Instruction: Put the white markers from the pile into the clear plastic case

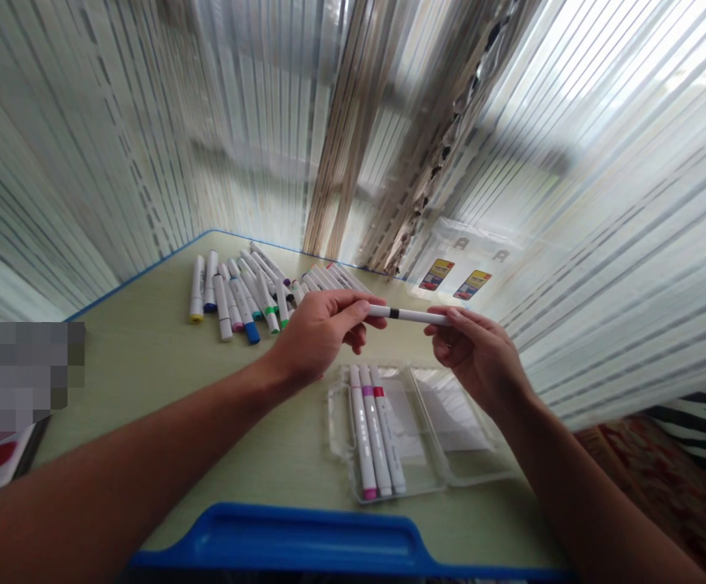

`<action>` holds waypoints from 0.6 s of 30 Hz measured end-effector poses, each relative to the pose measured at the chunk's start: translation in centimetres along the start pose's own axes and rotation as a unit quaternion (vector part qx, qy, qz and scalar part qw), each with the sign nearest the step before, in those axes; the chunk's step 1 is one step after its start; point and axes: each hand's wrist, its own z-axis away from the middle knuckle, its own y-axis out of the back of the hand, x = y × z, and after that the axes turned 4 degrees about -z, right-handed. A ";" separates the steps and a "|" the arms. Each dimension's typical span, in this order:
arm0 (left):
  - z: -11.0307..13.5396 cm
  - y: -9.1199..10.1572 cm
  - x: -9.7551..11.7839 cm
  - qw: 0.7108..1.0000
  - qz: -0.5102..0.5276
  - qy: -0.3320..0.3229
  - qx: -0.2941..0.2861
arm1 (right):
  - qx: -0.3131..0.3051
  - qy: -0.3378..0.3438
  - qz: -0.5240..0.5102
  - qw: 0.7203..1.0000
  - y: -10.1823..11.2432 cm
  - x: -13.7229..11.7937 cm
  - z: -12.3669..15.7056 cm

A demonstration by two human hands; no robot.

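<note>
A white marker with a black band (402, 314) is held level between both hands above the table. My left hand (320, 328) pinches its left end with closed fingers. My right hand (478, 353) grips its right end, fingers curled. Below the hands lies an open clear plastic case (438, 474) with three white markers (376, 430) lined up in its left half. A heap of several loose markers (249, 292) with coloured caps lies farther back on the pale green table (146, 357).
Striped sheer curtains (602, 243) hang close around the table's back and right sides. A blue plastic edge (304, 539) runs along the near side. Two small yellow-labelled packs (454, 280) sit behind the curtain. A dark object lies at the left edge (30, 450).
</note>
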 end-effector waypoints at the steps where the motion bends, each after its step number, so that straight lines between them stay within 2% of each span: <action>1: 0.0 0.0 0.1 1.000 -0.005 -0.008 -0.004 | 0.002 -0.004 -0.005 1.000 0.0 0.0 0.0; 8: 0.3 -0.1 0.2 0.995 -0.066 -0.067 -0.019 | 0.025 -0.025 -0.033 0.999 0.0 -0.3 -0.2; 18: 0.5 -0.2 -0.3 0.990 -0.088 -0.103 -0.047 | 0.035 -0.027 -0.048 0.998 0.1 -0.2 -0.4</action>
